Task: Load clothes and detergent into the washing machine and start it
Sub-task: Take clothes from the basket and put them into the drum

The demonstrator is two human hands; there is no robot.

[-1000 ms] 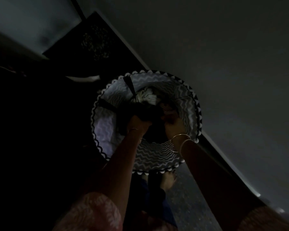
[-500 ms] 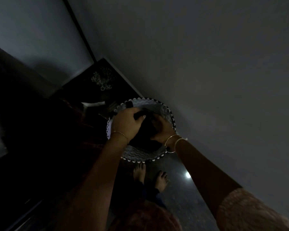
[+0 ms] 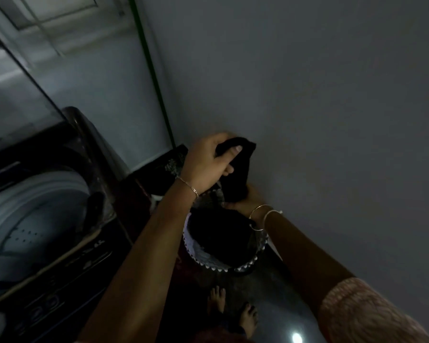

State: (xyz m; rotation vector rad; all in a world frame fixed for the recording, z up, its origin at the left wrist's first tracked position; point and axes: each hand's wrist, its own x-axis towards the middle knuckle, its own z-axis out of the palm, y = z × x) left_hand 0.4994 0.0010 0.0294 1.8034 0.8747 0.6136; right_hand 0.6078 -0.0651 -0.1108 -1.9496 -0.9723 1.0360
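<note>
Early stage: left hand (image 3: 206, 164) and right hand (image 3: 247, 201) clutch dark cloth (image 3: 237, 174) over centre basket (image 3: 235, 268); washer (image 3: 42, 219) open lower left; detergent and start still to do.

Dim room, plain grey wall (image 3: 332, 95), dark glossy floor (image 3: 278, 305), bright light reflection (image 3: 297, 338)

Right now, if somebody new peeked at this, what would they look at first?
Probably the two hands in the middle: the left hand grips a crumpled black cloth above the round laundry basket with a black-and-white zigzag rim, and the right hand holds the cloth's lower end. Next comes the dark top-loading washing machine at the left, with its pale drum open.
</note>
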